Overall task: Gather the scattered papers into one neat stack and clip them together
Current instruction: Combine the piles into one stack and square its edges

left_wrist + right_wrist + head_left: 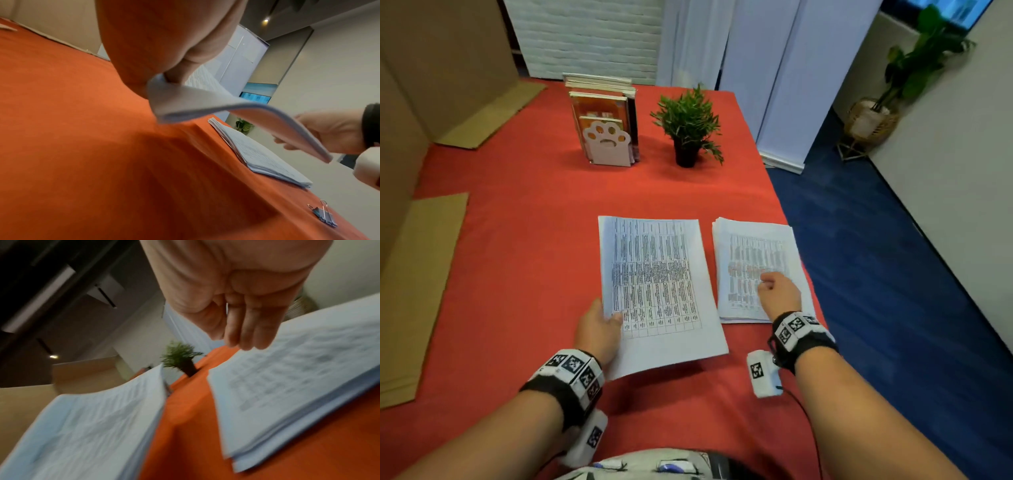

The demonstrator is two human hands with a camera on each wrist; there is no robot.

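Left hand (599, 330): grip closed on the near left edge of a sheaf of papers (657, 291), thumb on top, fingers beneath. In the left wrist view the sheaf is lifted clear of the table (524, 246) and sags away from the grip. Its long axis runs from the lower centre of the head frame up toward the top, printed tables facing up.

Second stack of papers (755, 267): flat on the table just right of the sheaf, apart from it, long axis likewise running up the frame, edges slightly fanned.

Right hand (779, 291): above the second stack, fingers loosely bent and holding nothing; contact with the top sheet appears likely but the blurred wrist view does not settle it.

Binder clips (324, 215): lower right of the left wrist frame, on the table.

Bookend holder (606, 144), upper centre: books upright inside. Potted plant (688, 120) beside it
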